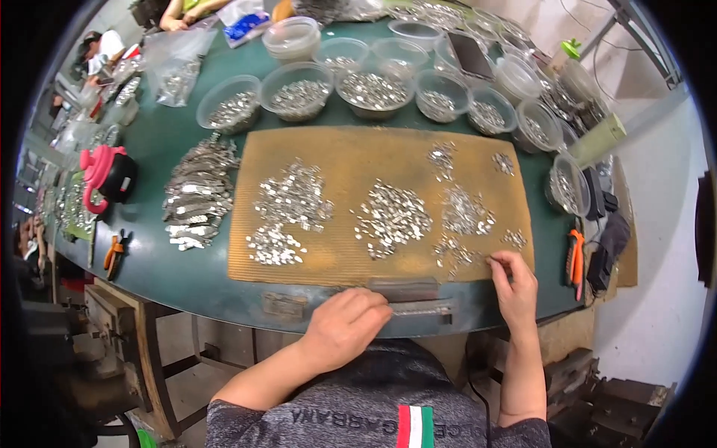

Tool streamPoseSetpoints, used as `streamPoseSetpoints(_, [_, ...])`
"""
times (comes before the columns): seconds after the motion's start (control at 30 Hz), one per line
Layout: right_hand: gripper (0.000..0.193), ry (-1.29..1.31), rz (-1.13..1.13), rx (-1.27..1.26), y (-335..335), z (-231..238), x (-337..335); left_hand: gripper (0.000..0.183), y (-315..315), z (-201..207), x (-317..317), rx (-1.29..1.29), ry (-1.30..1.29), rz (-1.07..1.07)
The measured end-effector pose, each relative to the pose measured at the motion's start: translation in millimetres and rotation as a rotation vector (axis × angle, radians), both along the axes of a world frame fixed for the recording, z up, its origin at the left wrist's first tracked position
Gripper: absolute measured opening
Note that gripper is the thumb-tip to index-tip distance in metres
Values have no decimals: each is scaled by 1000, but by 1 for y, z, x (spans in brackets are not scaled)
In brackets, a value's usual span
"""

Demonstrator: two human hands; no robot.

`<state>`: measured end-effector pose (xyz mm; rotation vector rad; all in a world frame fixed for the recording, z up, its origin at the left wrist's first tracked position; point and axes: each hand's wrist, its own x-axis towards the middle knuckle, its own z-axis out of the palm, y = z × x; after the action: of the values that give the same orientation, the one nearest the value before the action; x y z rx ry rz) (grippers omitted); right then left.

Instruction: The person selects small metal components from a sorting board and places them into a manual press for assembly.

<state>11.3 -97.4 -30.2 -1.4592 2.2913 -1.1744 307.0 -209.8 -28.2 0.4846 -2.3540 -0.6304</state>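
My left hand (347,325) is closed at the near edge of the table, its fingertips at the left end of a silver metal link strip (422,308). The strip lies in a narrow dark holder (447,319). To the right, my right hand (515,287) pinches thumb and forefinger together over the mat's near right corner; anything between them is too small to make out. Beside it are small piles of silver metal pieces (457,252). Larger heaps of metal pieces (392,218) spread over the brown ribbed mat (340,149).
Clear plastic tubs (375,89) of metal parts line the back, with a phone (470,54) on some. Finished-looking link strips (198,190) are stacked left of the mat, near orange pliers (114,255) and a pink-and-black container (108,175). More orange-handled pliers (573,257) lie right. Other people work beyond.
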Motion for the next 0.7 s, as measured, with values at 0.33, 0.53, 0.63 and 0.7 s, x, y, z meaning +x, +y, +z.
streamPoseSetpoints(0.33, [10,-41,25,33,9,11,6,22,-23,10,20,78,19,-54])
streamPoseSetpoints(0.53, [10,-23,37,-12,17,16,22,22,-80,16,25,-130,-143,264])
streamPoseSetpoints(0.63, [7,-2,192,34,13,27,37,20,-96,8,27,-225,-233,282])
streamPoseSetpoints(0.7, [11,36,298,21,10,32,46,18,-98,5,25,-215,-236,271])
